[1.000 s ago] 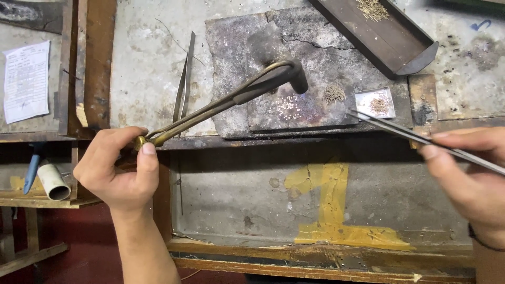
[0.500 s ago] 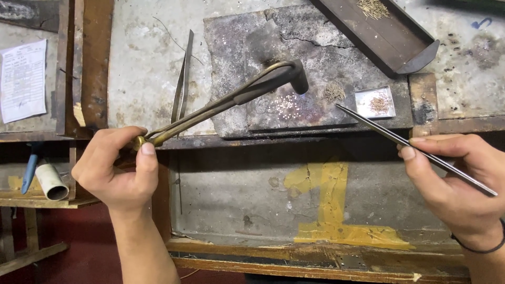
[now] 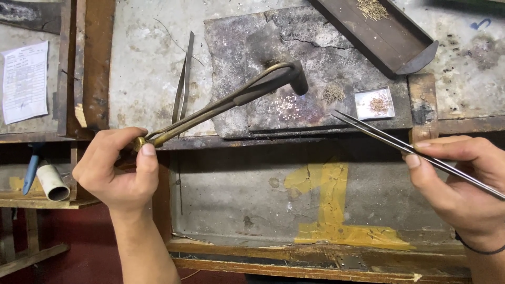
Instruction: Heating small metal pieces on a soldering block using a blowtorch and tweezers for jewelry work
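Left hand [image 3: 117,171]: closed around the brass end of the torch [image 3: 226,100], thumb on top; the fingers are holding it firmly.
Torch: two thin curved tubes going up and right from the left hand, ending in a dark bent nozzle over the block [image 3: 294,68].
Right hand [image 3: 463,181]: pinching the tweezers [image 3: 389,139] between thumb and fingers, near the middle of their length.
Tweezers: long, thin, dark; the tips point up and left and are at the front edge of the block, just beside the small tray [image 3: 373,103]. I cannot tell if the tips touch anything.
Block: grey, cracked and burnt, lying on the counter [image 3: 142,63]; a small heap of thin wire pieces lies on it near the nozzle.
Small tray: square, shiny, with similar wire pieces inside, at the right end of the block.
Long tray [image 3: 384,39]: dark, set diagonally at the top right, with more wire pieces.
Second tweezers [image 3: 184,79]: lying on the counter, left of the block.
Paper [image 3: 24,81]: a printed sheet at the far left.
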